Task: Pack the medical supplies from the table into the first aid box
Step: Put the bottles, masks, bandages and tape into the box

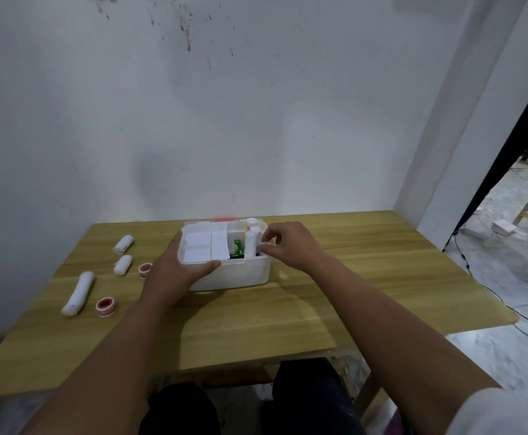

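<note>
The white first aid box (pixel 240 274) stands open in the middle of the wooden table (pixel 350 277). A white inner tray (pixel 204 246) fills its left half; a green carton (pixel 237 248) and upright white bottles (pixel 251 243) sit in the right half. My left hand (pixel 175 268) grips the box's front left rim, thumb along the edge. My right hand (pixel 288 246) rests at the box's right rim, fingers pinched on a small white item beside the bottles. On the table to the left lie three white bandage rolls (pixel 79 291), (pixel 123 243), (pixel 122 265) and two red tape rolls (pixel 107 306), (pixel 145 270).
A white wall runs behind the table. The box's lid with a red patch (pixel 225 220) lies behind the box. To the right, the floor holds black cables (pixel 491 293), a white power strip (pixel 504 228) and a wooden frame leg.
</note>
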A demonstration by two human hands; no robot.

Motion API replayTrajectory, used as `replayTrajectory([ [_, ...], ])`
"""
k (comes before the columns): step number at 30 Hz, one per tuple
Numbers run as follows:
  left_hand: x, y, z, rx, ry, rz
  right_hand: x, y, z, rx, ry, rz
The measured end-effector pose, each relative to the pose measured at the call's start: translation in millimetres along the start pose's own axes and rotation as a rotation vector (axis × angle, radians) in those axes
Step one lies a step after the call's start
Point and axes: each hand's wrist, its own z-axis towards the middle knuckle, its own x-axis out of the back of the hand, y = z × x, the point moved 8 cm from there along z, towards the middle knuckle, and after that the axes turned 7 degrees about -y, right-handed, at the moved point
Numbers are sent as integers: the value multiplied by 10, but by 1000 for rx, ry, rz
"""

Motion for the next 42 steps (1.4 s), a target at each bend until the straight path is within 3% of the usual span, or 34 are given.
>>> replayTrajectory([
  [12, -18, -30, 19, 14, -14, 0, 45, -3, 42, -98, 99, 255],
  [18, -5, -59, 19, 29, -9, 25, -94, 23, 121, -185, 0, 273],
  [26, -13, -31, 17, 18, -5, 15, -83, 8, 96, -75, 101, 393],
  [38, -12, 67, -25, 1, -1, 18, -206, -87, 61, -75, -87, 227],
  [42, -29, 30, -1, -7, -21, 7, -83, -77, 55, -60, 22, 451],
])
